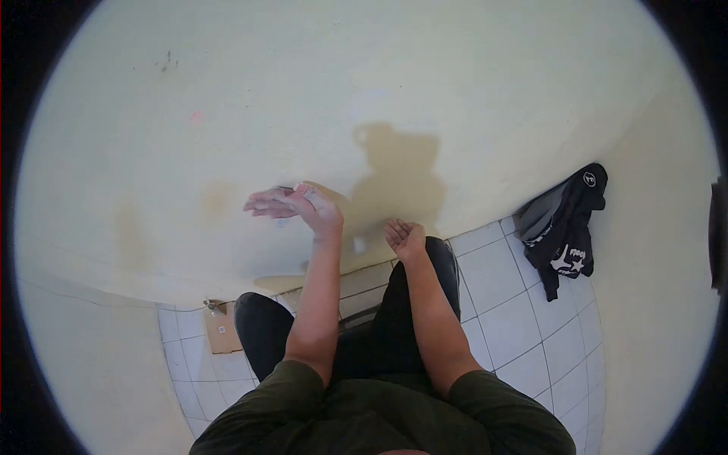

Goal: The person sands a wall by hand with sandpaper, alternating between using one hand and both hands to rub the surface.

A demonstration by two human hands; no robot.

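My left hand (297, 205) is raised in front of the pale wall (258, 144), palm turned up, with its fingers stretched out to the left. Whitish marks show on its skin, and nothing solid is seen in it. Lower and to the right, my right hand (405, 237) is held palm up above my knee, its fingers loosely curled but apart, with nothing in it. A shadow of my head and body falls on the wall between and above the hands.
A black jacket (565, 231) with white prints lies at the right, against the wall and over the white tiled floor (500, 280). At the lower left, a brown cardboard piece (222, 334) lies by a small object (215, 305) with a thin cable. A dark object (717, 235) stands at the far right.
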